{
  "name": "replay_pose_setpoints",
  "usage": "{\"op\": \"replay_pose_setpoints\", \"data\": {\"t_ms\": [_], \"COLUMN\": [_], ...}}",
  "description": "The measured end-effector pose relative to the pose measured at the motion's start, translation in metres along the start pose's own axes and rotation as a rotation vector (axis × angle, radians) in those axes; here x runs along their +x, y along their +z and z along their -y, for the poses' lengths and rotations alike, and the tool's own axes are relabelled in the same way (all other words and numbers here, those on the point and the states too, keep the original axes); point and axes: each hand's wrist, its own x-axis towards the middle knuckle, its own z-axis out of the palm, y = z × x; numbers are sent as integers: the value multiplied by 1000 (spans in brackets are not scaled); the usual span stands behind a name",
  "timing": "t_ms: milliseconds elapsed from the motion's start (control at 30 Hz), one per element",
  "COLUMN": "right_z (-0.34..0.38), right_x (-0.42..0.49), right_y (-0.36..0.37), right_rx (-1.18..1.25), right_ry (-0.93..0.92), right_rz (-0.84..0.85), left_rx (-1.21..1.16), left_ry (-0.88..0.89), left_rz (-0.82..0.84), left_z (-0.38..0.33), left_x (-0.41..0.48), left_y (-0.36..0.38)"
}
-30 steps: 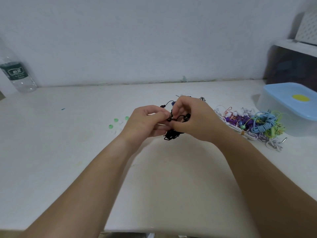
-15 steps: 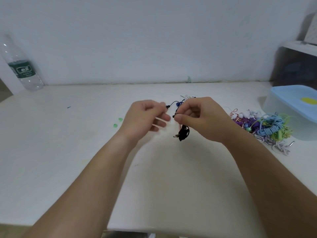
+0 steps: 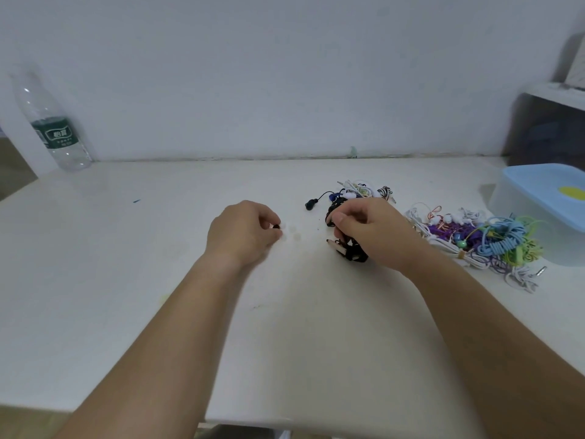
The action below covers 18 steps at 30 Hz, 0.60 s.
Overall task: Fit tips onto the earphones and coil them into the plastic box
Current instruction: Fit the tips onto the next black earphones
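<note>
White table (image 3: pixel 95 280), both hands mid-frame working the black earphones.
Left hand (image 3: pixel 243 232), centre of frame: fingers curled in, thumb and forefinger pinching a small black piece (image 3: pixel 277 227), too small to tell tip from bud. Pale clear tips (image 3: pixel 292 230) lie on the table just right of it. Right hand (image 3: pixel 373 229), right of centre: fingers curled round the coiled black earphones (image 3: pixel 353 253), the bundle showing below the palm. One black bud (image 3: pixel 310 204) on its lead lies free on the table, above the gap between the hands. Behind the right hand, a small heap of white earphones (image 3: pixel 364 189). Farther right, a coloured tangle (image 3: pixel 493 242) against the plastic box (image 3: pixel 522 217), blue lid on, at the right edge. Water bottle (image 3: pixel 53 128), upper left, by the wall.
</note>
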Motion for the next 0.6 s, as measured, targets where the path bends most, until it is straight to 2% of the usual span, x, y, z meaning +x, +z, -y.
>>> {"op": "replay_pose_setpoints", "data": {"t_ms": [200, 367, 500, 600], "right_z": [1, 4, 3, 0], "right_x": [-1, -2, -2, 0], "right_y": [1, -1, -1, -1], "right_rx": [29, 119, 166, 245], "right_ry": [28, 49, 46, 34], "right_rz": [-8, 16, 27, 31], "left_rx": [-10, -364, -690, -799], "left_ry": [-19, 14, 4, 48], "left_rz": [-78, -222, -61, 117], "left_z": [-3, -18, -31, -35], "left_x": [-1, -10, -16, -20], "left_y": [3, -3, -2, 2]}}
